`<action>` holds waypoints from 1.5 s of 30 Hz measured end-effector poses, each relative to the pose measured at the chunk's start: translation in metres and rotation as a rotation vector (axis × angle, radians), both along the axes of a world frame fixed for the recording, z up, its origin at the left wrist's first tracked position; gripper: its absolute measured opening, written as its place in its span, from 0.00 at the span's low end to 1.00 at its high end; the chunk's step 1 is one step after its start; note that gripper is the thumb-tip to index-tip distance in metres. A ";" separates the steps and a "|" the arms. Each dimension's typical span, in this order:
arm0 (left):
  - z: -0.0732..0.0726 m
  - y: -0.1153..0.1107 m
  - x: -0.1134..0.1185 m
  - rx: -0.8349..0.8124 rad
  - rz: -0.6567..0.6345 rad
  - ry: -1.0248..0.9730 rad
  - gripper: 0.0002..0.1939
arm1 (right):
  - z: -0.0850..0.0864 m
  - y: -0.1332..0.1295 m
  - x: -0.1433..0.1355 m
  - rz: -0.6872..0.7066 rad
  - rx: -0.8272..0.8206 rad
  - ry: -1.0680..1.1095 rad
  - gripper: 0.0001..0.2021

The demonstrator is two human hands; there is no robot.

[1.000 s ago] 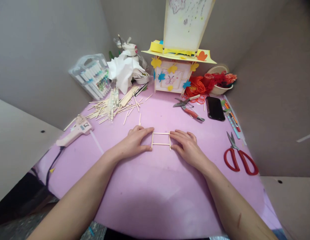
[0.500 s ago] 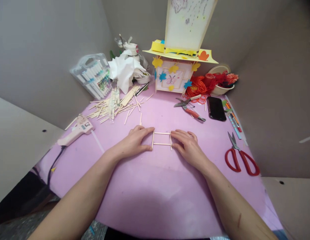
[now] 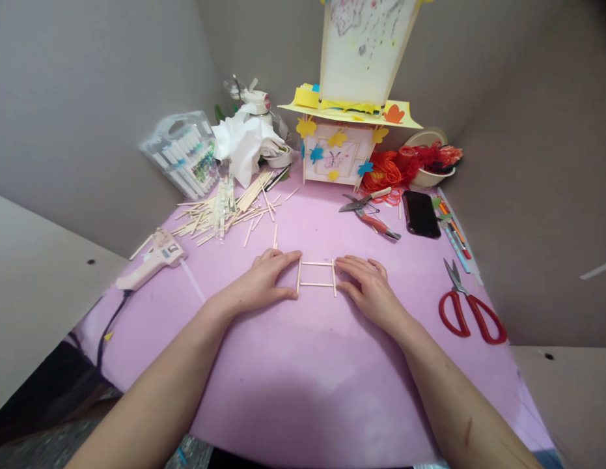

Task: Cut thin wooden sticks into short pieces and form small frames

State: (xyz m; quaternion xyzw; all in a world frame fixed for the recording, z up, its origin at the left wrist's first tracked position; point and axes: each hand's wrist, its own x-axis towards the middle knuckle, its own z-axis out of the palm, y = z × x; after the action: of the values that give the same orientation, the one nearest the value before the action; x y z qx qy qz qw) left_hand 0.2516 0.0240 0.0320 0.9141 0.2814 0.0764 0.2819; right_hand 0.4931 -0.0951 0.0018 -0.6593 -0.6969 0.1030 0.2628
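A small rectangular frame of thin wooden sticks [image 3: 316, 274] lies flat on the pink table [image 3: 307, 365]. My left hand [image 3: 263, 279] rests on the table with its thumb and forefinger pressed against the frame's left stick. My right hand [image 3: 367, 286] mirrors it, fingers pressed against the right stick. Both hands squeeze the frame between them from the sides.
A heap of loose sticks [image 3: 224, 207] and a pink glue gun [image 3: 149, 259] lie at left. A marker case [image 3: 183, 152], white tissue [image 3: 244, 140] and a paper lantern [image 3: 349, 124] stand behind. Pliers [image 3: 368, 210], a phone [image 3: 420, 213] and red scissors [image 3: 471, 312] lie at right.
Hands and frame keep the same pose. Only the head camera shifted slightly, so the scene sits a little lower in view.
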 end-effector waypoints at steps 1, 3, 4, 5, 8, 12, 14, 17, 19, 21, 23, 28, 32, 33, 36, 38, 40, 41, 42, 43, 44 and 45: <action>0.000 0.000 -0.001 0.000 -0.008 -0.009 0.39 | 0.000 0.000 0.001 -0.011 0.010 0.002 0.18; 0.001 0.001 -0.002 0.006 -0.019 -0.031 0.39 | 0.001 -0.001 0.003 -0.040 0.046 0.003 0.17; 0.001 0.001 -0.002 0.011 -0.020 -0.043 0.39 | 0.002 -0.001 0.004 -0.057 0.069 0.003 0.16; 0.002 0.001 -0.002 0.016 -0.019 -0.055 0.39 | 0.002 -0.001 0.005 -0.074 0.088 0.002 0.15; 0.002 0.003 -0.003 0.023 -0.014 -0.076 0.38 | 0.005 -0.002 0.004 -0.122 0.116 0.009 0.13; 0.002 0.005 -0.004 -0.001 -0.017 -0.096 0.37 | 0.013 -0.003 -0.005 -0.197 0.094 0.041 0.12; 0.002 0.007 -0.005 -0.018 -0.018 -0.105 0.37 | 0.017 -0.002 -0.011 -0.240 0.083 0.072 0.12; 0.002 0.008 -0.005 -0.038 -0.012 -0.114 0.36 | 0.019 0.001 -0.021 -0.305 0.094 0.137 0.12; 0.001 0.009 -0.004 -0.048 -0.007 -0.115 0.35 | 0.018 0.003 -0.027 -0.316 0.109 0.169 0.12; 0.001 0.010 -0.004 -0.055 -0.003 -0.107 0.34 | 0.014 0.005 -0.032 -0.289 0.119 0.182 0.13; 0.001 0.011 -0.003 -0.061 -0.001 -0.092 0.33 | 0.009 0.006 -0.036 -0.250 0.125 0.183 0.13; 0.000 0.012 -0.001 -0.076 0.007 -0.067 0.32 | 0.001 0.007 -0.040 -0.242 0.138 0.205 0.12; -0.002 0.011 0.000 -0.078 0.015 -0.047 0.31 | -0.001 0.007 -0.039 -0.257 0.137 0.211 0.12; -0.002 0.011 0.000 -0.077 0.017 -0.044 0.31 | -0.001 0.008 -0.039 -0.259 0.135 0.212 0.12; -0.003 0.011 0.000 -0.074 0.023 -0.033 0.31 | 0.000 0.008 -0.039 -0.257 0.124 0.219 0.12; -0.004 0.011 0.001 -0.073 0.023 -0.029 0.31 | 0.000 0.008 -0.039 -0.259 0.116 0.224 0.12; -0.005 0.011 0.001 -0.070 0.020 -0.030 0.31 | 0.000 0.008 -0.039 -0.263 0.114 0.228 0.12; -0.005 0.011 0.001 -0.069 0.019 -0.032 0.31 | -0.001 0.008 -0.039 -0.265 0.116 0.229 0.12; -0.005 0.011 0.001 -0.067 0.017 -0.033 0.31 | -0.001 0.008 -0.039 -0.267 0.121 0.231 0.12; -0.005 0.011 0.001 -0.066 0.016 -0.033 0.31 | -0.001 0.008 -0.039 -0.273 0.128 0.235 0.12; -0.005 0.011 0.001 -0.064 0.015 -0.033 0.31 | -0.001 0.008 -0.039 -0.280 0.135 0.241 0.12; -0.004 0.011 0.001 -0.062 0.016 -0.032 0.31 | -0.001 0.008 -0.039 -0.290 0.139 0.249 0.13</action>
State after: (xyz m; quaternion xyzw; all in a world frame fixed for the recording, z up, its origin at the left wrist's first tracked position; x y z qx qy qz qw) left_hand 0.2529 0.0350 0.0277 0.9013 0.2862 0.0844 0.3141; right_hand 0.4539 -0.0874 0.0005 -0.7151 -0.5624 0.0966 0.4038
